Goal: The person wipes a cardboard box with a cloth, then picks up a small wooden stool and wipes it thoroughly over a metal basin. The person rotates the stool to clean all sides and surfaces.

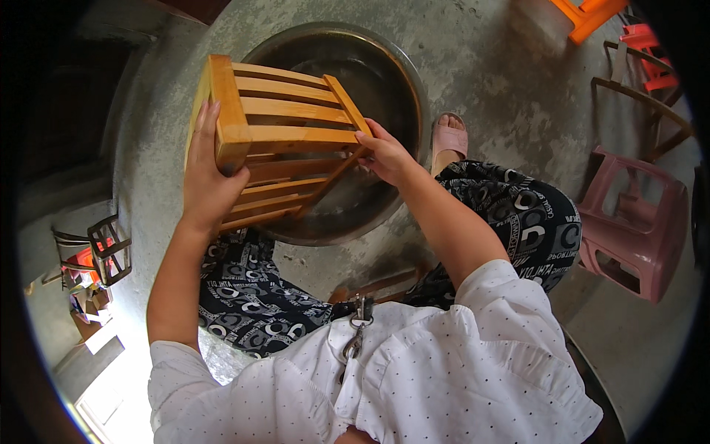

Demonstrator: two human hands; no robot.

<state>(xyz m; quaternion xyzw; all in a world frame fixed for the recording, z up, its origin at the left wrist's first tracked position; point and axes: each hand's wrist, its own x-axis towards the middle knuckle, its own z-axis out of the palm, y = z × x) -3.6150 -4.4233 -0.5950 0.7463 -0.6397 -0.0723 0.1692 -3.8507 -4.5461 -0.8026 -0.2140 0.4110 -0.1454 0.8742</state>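
Observation:
A slatted wooden rack (299, 133) is tilted above a wide round metal basin (407, 61) on the floor. My left hand (213, 172) grips its thick solid end, with the thumb on the near corner and the fingers along the outer face. At the opposite end, my right hand (388, 150) pinches the thin end rail between thumb and fingers. Two rows of slats run between these ends. Dark water appears to lie in the basin, though the rack hides part of the inside.
On the right, a pink plastic stool (660, 222) lies on its side near my knee. Beyond it are a wooden frame (643, 100), a red plastic stool (646, 55) and an orange plastic piece (591, 16). A dark chair (111, 250) stands far left. My pink slipper (450, 139) is beside the basin.

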